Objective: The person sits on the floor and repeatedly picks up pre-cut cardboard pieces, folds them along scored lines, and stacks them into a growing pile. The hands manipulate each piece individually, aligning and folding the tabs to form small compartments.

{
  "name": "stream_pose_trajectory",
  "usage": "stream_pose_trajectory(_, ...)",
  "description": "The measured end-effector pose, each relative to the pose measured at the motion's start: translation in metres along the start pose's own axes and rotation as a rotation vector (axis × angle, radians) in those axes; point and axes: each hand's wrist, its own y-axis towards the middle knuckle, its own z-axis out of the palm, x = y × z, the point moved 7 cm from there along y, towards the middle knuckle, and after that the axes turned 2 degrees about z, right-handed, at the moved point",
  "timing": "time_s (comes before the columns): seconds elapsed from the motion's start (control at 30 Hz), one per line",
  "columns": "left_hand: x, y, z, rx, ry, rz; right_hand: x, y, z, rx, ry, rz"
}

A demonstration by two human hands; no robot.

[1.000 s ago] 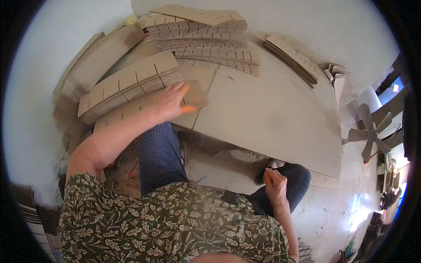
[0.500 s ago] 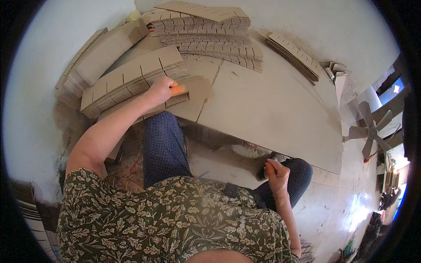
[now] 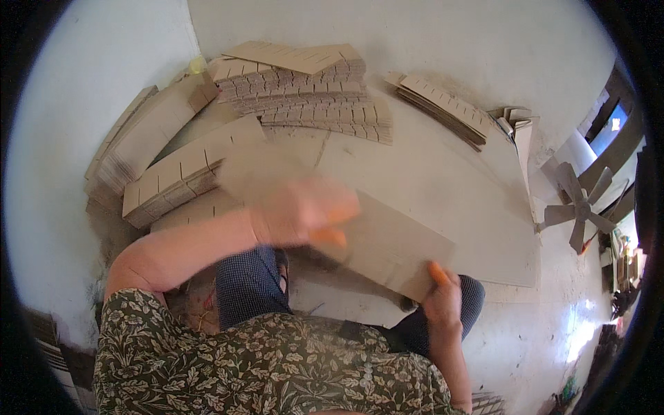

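Note:
A plain brown cardboard strip [image 3: 398, 238] slants across my lap, over the front edge of the board. My right hand [image 3: 443, 301] is closed on its right end, the thumb in an orange finger cover lying on top. Over the strip's left part is my left hand [image 3: 297, 211], smeared by motion, with orange covers on its fingers; its grip cannot be made out. More cardboard, also blurred, shows just beyond that hand. To the left lies a stack of slotted cardboard strips [image 3: 176, 173], partly behind my left forearm.
A tall pile of slotted cardboard [image 3: 297, 93] stands at the back against the wall. Another stack [image 3: 149, 128] leans at far left, and a smaller one [image 3: 443, 107] lies at back right. The pale board [image 3: 477, 242] spreads ahead. A fan [image 3: 583, 207] stands right.
My left hand has swung right from the left stack to in front of me. A cardboard strip now spans my lap, and my right hand, earlier by my knee, grips its end.

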Motion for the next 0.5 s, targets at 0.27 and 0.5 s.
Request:
stream_pose_trajectory(0.27,0.238,-0.028,-0.065,-0.174,0.594,-0.765,-0.012,-0.047,-0.101,-0.313,0.058,-0.232)
stream_pose_trajectory(0.5,0.296,0.004,-0.060,0.095,0.686,-0.820,0.001,-0.043,-0.047,-0.187,-0.166,-0.244)
